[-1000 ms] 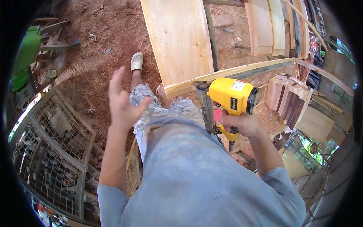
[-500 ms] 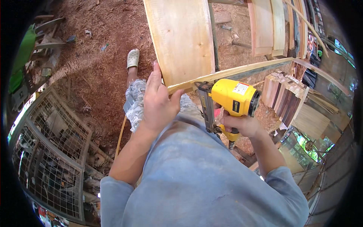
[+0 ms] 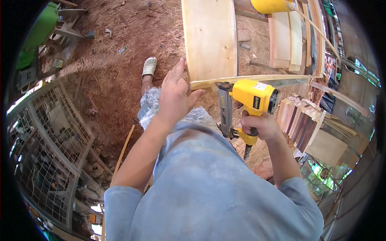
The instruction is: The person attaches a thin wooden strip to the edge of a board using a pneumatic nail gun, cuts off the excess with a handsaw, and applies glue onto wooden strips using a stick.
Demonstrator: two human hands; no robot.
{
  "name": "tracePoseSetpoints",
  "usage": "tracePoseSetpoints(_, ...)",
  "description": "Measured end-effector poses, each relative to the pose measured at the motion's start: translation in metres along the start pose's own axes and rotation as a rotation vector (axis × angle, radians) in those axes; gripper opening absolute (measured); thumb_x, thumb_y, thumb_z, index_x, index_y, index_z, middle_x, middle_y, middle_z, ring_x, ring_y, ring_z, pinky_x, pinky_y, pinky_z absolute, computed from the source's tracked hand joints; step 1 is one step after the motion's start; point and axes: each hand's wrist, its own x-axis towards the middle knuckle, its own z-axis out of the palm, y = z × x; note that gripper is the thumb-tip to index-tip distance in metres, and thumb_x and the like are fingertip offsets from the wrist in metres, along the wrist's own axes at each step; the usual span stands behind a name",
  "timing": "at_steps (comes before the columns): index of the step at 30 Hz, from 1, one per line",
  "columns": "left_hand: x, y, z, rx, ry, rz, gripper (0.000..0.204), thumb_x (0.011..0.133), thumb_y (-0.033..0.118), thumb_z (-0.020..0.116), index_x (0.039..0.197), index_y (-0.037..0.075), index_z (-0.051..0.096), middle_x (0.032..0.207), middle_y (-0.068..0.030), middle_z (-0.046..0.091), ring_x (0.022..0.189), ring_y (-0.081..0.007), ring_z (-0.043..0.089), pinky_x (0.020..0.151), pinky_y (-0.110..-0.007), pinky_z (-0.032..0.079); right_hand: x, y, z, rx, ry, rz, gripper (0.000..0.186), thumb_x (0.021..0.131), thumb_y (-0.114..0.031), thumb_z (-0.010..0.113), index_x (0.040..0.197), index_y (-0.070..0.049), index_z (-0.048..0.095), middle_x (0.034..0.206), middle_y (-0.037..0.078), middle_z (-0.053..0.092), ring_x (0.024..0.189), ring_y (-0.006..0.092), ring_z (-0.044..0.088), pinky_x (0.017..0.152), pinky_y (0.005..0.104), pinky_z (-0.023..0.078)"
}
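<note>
A pale wide board [image 3: 211,40] reaches away from me, its near end meeting a narrow wooden strip [image 3: 277,78] that runs off to the right. My left hand [image 3: 175,98] is open at the board's near left corner, fingers stretched along its left edge and thumb pointing toward the strip. A yellow and black nail gun [image 3: 251,95] is gripped in my right hand [image 3: 259,125], fingers wrapped round its handle. Its nose is at the strip, just right of the corner; I cannot tell whether it presses on the wood. A dark hose fitting hangs under the handle.
Several planks [image 3: 281,40] lie at the far right beside another yellow object [image 3: 271,5], cut off by the view. Below them stands a stack of wood pieces [image 3: 299,120]. A metal grid frame [image 3: 48,148] leans at left. Wood shavings [image 3: 120,72] cover the reddish ground.
The view has shifted, so the board and strip sit further right. The yellow object at the top has come into sight. Both hands keep nearly the same places at the corner.
</note>
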Motion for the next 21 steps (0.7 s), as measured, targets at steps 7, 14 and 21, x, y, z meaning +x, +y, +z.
tracePoseSetpoints(7, -0.030, -0.035, -0.024, -0.072, 0.069, -0.274, 0.058, 0.074, 0.022, 0.086, 0.115, -0.010, 0.061, 0.137, -0.0290, 0.052, 0.123, -0.0396, 0.056, 0.104, -0.042, 0.044, 0.006, -0.002, 0.004, 0.081, -0.051, -0.005, 0.043, 0.073, 0.000, 0.062, 0.116, -0.001, 0.058, 0.062, 0.002, 0.052, 0.050, 0.0121, 0.051, 0.049, 0.0271, 0.041)
tracePoseSetpoints(14, -0.096, -0.145, -0.074, 0.182, 0.201, -0.812, 0.057, 0.089, 0.032, 0.073, 0.129, -0.006, 0.059, 0.124, -0.0239, 0.064, 0.113, -0.0290, 0.063, 0.099, -0.037, 0.048, 0.006, -0.007, 0.004, -0.047, -0.025, 0.066, 0.046, 0.072, 0.001, 0.063, 0.118, 0.000, 0.057, 0.064, 0.001, 0.053, 0.051, 0.0113, 0.051, 0.049, 0.0273, 0.041)
tracePoseSetpoints(21, -0.106, -0.213, -0.120, 0.157, 0.239, -1.185, 0.059, 0.087, 0.032, 0.074, 0.124, -0.011, 0.060, 0.114, -0.0237, 0.069, 0.107, -0.0292, 0.066, 0.094, -0.036, 0.049, -0.001, -0.008, 0.011, -0.068, 0.030, 0.109, 0.034, 0.074, -0.004, 0.069, 0.108, -0.004, 0.064, 0.067, 0.003, 0.060, 0.055, 0.0110, 0.057, 0.052, 0.0281, 0.045)
